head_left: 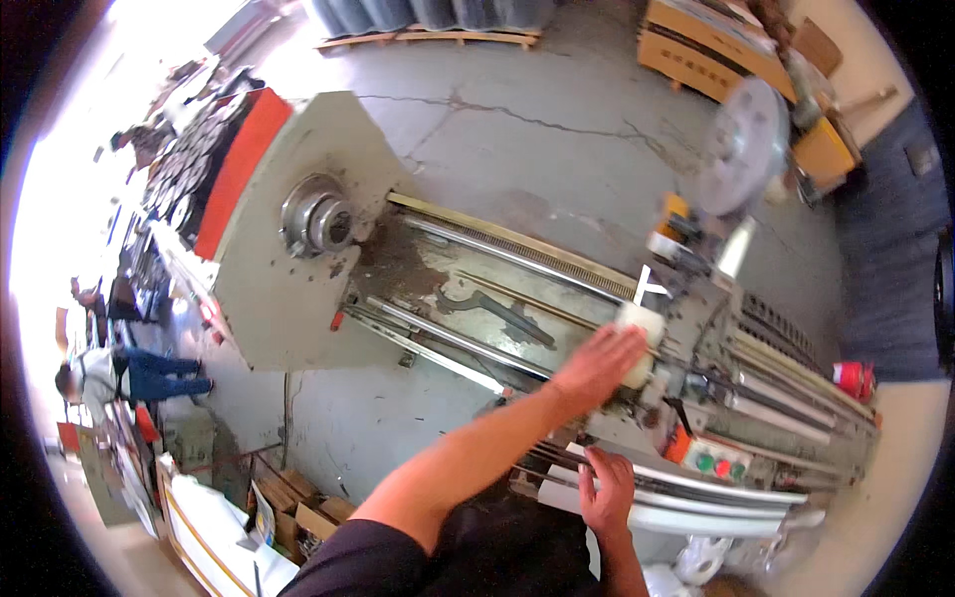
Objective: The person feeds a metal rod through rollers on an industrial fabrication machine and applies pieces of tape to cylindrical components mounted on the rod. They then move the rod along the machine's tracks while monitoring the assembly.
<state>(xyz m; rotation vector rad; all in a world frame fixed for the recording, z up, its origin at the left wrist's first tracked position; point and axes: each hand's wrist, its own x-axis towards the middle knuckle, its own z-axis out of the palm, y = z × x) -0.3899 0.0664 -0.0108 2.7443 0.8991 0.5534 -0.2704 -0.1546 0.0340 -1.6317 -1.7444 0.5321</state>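
My left hand is stretched over the machine with fingers extended, lying against a cream-coloured block. The block sits at the machine's carriage, and the hand covers part of it. My right hand hovers by the machine's near white rail, its fingers loosely bent and the thumb apart; I see nothing in it. Between the bright guide rods lies a dark open-ended hook spanner on the machine's bed. At the left end stands a grey-beige headstock with a round metal chuck.
Green and red push buttons sit on the near side, right of my right hand. A large grey disc stands beyond the machine, and a cardboard box is behind it. Far left, another person stands by a bench.
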